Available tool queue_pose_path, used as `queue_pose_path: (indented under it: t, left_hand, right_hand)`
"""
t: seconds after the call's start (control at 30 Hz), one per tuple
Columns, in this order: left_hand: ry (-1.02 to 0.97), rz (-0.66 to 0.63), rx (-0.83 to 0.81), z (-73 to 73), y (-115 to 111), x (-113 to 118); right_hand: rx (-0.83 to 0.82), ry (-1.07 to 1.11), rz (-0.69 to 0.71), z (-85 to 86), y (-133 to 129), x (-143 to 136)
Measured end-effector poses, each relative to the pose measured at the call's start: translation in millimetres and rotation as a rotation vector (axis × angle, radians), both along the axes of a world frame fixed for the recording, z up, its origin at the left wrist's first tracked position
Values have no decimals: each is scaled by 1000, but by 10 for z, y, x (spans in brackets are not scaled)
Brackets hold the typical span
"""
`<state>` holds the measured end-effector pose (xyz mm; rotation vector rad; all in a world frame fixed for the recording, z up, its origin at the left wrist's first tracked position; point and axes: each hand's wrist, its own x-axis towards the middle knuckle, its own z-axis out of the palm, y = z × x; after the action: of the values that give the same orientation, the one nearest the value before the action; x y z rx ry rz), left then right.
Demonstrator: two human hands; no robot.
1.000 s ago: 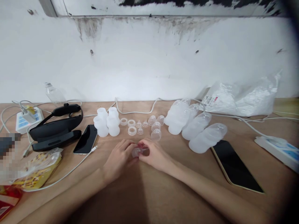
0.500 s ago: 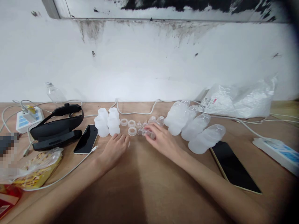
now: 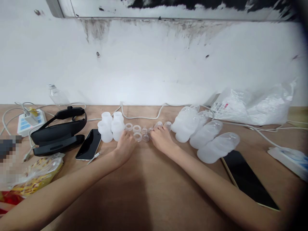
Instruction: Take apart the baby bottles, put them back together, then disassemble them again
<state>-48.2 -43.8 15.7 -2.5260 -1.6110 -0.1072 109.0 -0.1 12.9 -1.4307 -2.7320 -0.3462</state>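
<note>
My left hand point(image 3: 126, 145) is closed with curled fingers, beside the white bottle bodies point(image 3: 107, 134) and a bottle collar ring point(image 3: 138, 137). What it holds, if anything, is hidden. My right hand point(image 3: 164, 139) is closed too, its fingers bent down at the clear domed caps point(image 3: 167, 125); its grip is hidden behind the fingers. Between the hands lie more white rings point(image 3: 128, 127) and small clear bottle nipples point(image 3: 145, 137). Several baby bottles with clear caps point(image 3: 209, 133) stand clustered to the right of my right hand.
A phone point(image 3: 89, 144) and black headset point(image 3: 59, 130) lie at left, near a snack bag point(image 3: 39, 173). At right are a larger dark phone point(image 3: 249, 179), a power strip point(image 3: 288, 160) and a plastic bag point(image 3: 252, 107). A white cable point(image 3: 141, 117) runs along the wall.
My left hand has moved right and slightly up, nearer the rings. The right hand has curled over the caps; the clear cap seen in its fingers before is now out of sight.
</note>
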Motion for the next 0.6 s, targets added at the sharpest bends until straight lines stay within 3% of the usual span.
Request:
queue_pose_path:
  t: [0.27, 0.4, 0.6]
  left_hand:
    - [168, 67, 53, -26, 22, 30]
    - [187, 26, 98, -110, 29, -7]
    - [189, -22, 132, -162, -33, -78]
  right_hand:
    - [44, 79, 28, 50, -105, 91]
    - [93, 167, -39, 57, -281, 308]
    - [19, 167, -144, -58, -454, 620]
